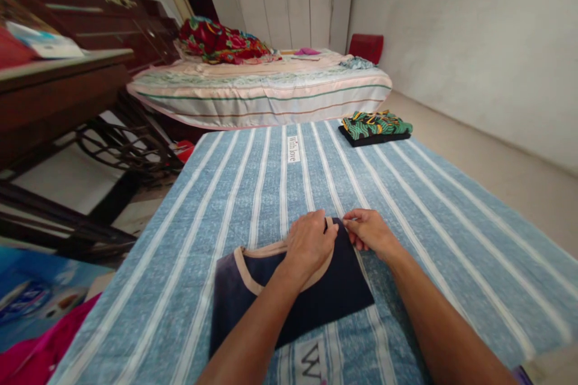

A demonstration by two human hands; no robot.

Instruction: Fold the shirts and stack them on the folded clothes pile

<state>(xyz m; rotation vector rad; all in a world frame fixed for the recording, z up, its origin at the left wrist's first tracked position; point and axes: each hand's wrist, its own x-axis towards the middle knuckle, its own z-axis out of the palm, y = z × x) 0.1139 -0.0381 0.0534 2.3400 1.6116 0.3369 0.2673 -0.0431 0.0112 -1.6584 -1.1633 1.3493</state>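
Note:
A dark navy garment (325, 295) with beige trim lies folded on a blue and white striped cloth (253, 192) spread on the floor. My left hand (310, 242) rests on the garment's far edge, fingers curled over the beige trim. My right hand (369, 230) pinches the garment's far right corner. The two hands almost touch each other.
A folded green patterned cloth on a black one (376, 127) sits at the striped cloth's far right corner. A low mattress (262, 90) with a red floral bundle (221, 42) lies beyond. A dark sewing-machine table (67, 108) stands at left. Pink fabric (36, 355) lies at lower left.

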